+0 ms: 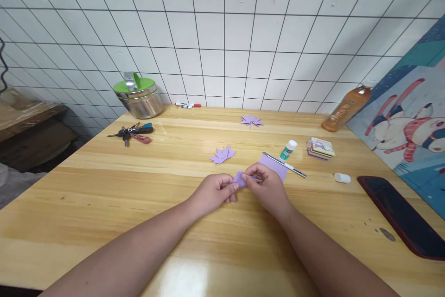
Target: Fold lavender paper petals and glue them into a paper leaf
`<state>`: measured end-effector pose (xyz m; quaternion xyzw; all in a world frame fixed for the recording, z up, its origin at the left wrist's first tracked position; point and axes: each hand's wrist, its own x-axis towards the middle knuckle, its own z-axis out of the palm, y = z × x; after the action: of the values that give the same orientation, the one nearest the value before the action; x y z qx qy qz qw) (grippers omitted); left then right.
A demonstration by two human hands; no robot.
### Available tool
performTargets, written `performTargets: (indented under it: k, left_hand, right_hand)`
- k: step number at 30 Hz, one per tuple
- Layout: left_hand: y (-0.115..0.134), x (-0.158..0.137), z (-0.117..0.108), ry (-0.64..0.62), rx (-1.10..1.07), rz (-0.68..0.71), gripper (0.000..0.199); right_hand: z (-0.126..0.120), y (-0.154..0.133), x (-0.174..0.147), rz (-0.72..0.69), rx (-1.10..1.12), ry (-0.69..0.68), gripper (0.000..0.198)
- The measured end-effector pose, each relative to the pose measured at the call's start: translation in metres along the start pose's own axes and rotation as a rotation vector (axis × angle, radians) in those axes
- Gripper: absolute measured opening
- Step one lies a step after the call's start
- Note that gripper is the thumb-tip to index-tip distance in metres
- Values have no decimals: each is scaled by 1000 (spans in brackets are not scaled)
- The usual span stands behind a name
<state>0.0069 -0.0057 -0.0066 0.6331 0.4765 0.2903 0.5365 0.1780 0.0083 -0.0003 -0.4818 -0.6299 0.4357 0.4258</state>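
Observation:
Between my two hands is a small folded piece of purple paper [238, 178]. My left hand [217, 192] pinches its left side between thumb and fingers. On its right side, my right hand [266, 186] grips it with thumb and forefinger, partly covering it. A flat purple sheet [276, 167] lies just behind my right hand, with a slim silver pen-like tool [292, 169] across it. Behind my hands rests a folded purple paper leaf shape [223, 154]. Farther back is a fuller purple paper maple leaf [251, 121] with a stem.
A glue stick [288, 149], its white cap [342, 178], a paper stack [320, 148], a phone [399, 213] and a tilted drink bottle [347, 107] are on the right. Keys [132, 133], a green-lidded metal pot [144, 100] and a marker [188, 105] are toward the back left.

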Motion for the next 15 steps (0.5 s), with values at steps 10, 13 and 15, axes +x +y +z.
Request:
performTargets:
  k: [10, 13, 15]
  left_hand:
    - [3, -2, -1, 16, 139, 40, 35]
    - [3, -3, -1, 20, 163, 48, 34]
    - [4, -3, 0, 23, 175, 39, 33]
  right_hand:
    - [-1, 3, 2, 37, 2, -82, 21]
    - [-1, 5, 3, 45, -14, -72, 17]
    - [-1, 6, 3, 44, -10, -77, 17]
